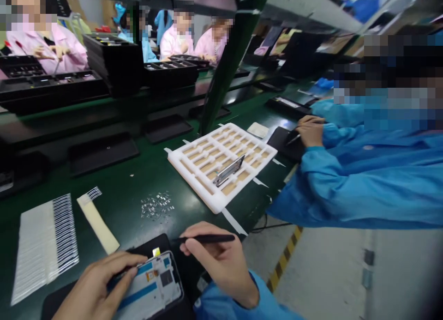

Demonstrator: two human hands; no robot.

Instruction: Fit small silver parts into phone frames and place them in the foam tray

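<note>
My left hand [95, 287] grips a phone panel [152, 287] at its edge, on a black mat [155, 247]. The panel's face shows blue strips and small labels. My right hand [221, 264] sits just right of the panel, holding a slim black pen-like tool [207, 238] with its tip pointing left. Beyond the hands lies a white foam tray [180, 165] with rows of tan parts, and a metal phone frame [228, 171] rests across it. Tiny metal pieces [156, 205] are scattered on the green bench [131, 227].
White film strips [44, 250] and a cream strip [98, 225] lie left on the bench. A co-worker's blue sleeve [346, 181] fills the right side. Stacked black trays [51, 87] stand along a far shelf, and yellow-black floor tape [284, 260] runs below the bench.
</note>
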